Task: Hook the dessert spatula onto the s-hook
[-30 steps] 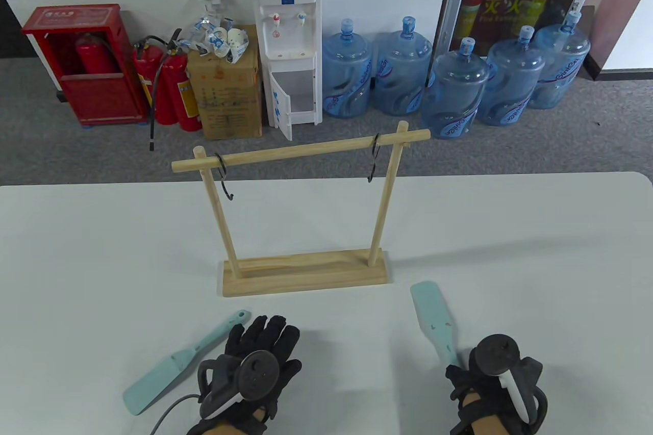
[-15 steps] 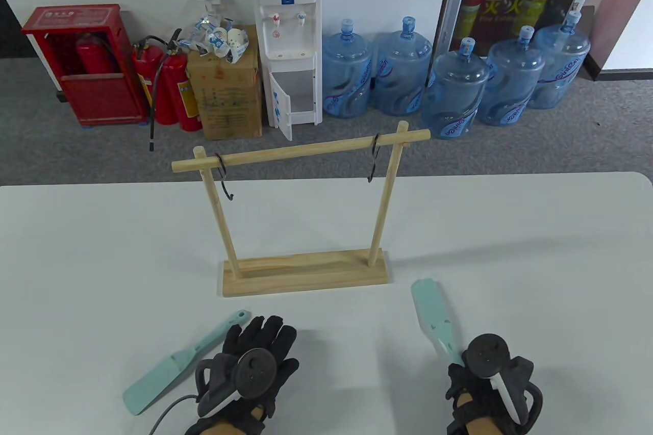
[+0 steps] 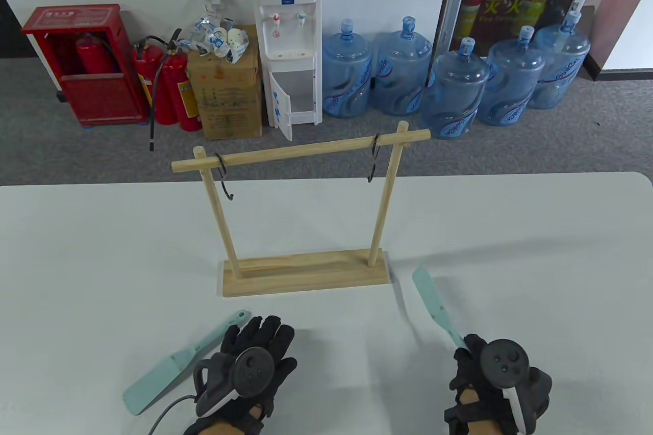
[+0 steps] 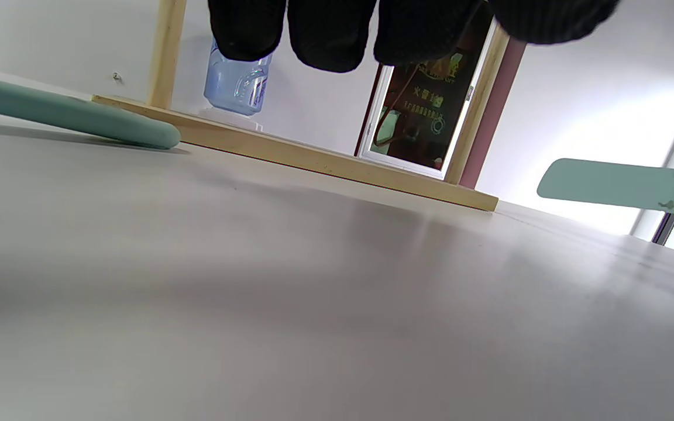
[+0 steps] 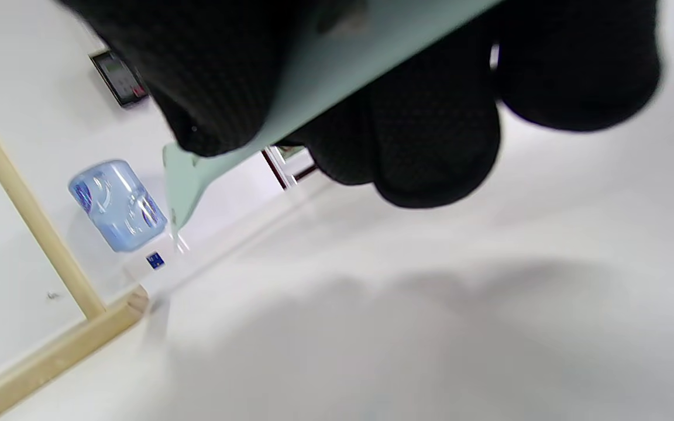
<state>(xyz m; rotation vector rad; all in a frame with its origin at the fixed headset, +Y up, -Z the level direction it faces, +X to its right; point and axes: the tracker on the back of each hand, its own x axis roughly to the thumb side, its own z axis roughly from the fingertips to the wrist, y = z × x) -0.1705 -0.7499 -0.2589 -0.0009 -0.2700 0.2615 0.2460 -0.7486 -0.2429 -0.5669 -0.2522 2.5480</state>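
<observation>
The right hand (image 3: 492,379), near the front edge of the table (image 3: 76,261) toward its right side, grips the handle of a mint-green dessert spatula (image 3: 433,302); the right wrist view shows gloved fingers (image 5: 430,134) wrapped around the handle on both sides. The blade is raised off the tabletop — a shadow falls on the surface beside it — and points toward the right end of the wooden rack (image 3: 306,272), which stands mid-table. The left hand (image 3: 252,356) lies palm-down near the front edge, left of centre, fingers spread flat and holding nothing. A second spatula (image 3: 178,361) rests on the table just beside that hand, on its left, handle end toward the rack base. Two black s-hooks hang from the rack's crossbar — the left s-hook (image 3: 224,177) beside the left post, the right s-hook (image 3: 374,157) beside the right post. Neither carries anything.
</observation>
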